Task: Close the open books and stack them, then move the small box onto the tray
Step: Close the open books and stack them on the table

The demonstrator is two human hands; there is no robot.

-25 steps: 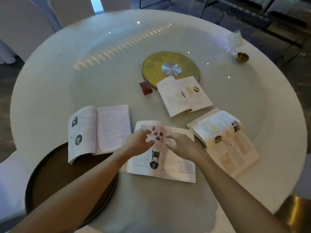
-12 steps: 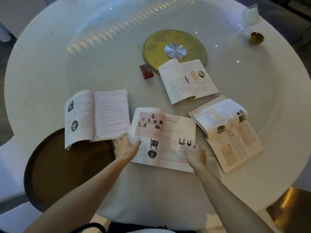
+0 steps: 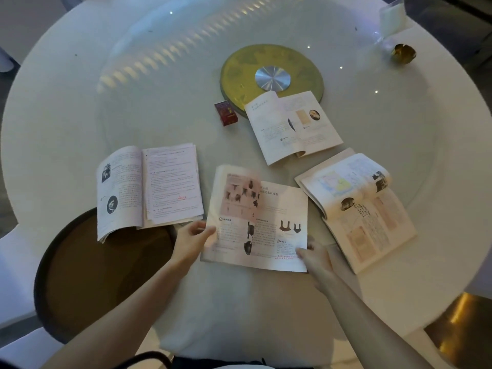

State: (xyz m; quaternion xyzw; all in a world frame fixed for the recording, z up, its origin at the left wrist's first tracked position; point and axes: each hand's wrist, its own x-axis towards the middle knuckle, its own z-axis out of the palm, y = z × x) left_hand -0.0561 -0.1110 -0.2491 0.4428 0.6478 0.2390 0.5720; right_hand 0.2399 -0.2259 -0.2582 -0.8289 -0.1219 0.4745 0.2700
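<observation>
- Both of my hands are on the middle book (image 3: pixel 257 219), low in the centre of the frame: my left hand (image 3: pixel 190 242) pinches its lower-left edge between thumb and fingers, and my right hand (image 3: pixel 315 258) pinches the lower-right corner, thumb on top of the page.
- That book lies open and flat, so none of the closing is done yet; I judge this is the start of folding it shut.
- If I lift only a few thin leaves instead of the whole half, they could bend or crease, and the book would flop open again.
- My left hand sits just beside the lower corner of the left book (image 3: pixel 147 187), which overhangs the tray (image 3: pixel 80 283) at lower left; a careless swing could knock it further onto the tray.
- Just past my right hand, the right book (image 3: pixel 356 206) lies close, its pages bulging up; folding towards it could catch those pages.
- A fourth open book (image 3: pixel 292 126) lies further up, partly over the gold disc (image 3: pixel 271 75) at the table's centre.
- Left of that book, the small box (image 3: pixel 225 116), red, stands well apart from the tray, and the left book covers part of the tray's upper rim.
- At upper right on the round table (image 3: pixel 80 89) sit a clear card stand (image 3: pixel 392 16) and a small gold object (image 3: pixel 403 53), out of my way.
</observation>
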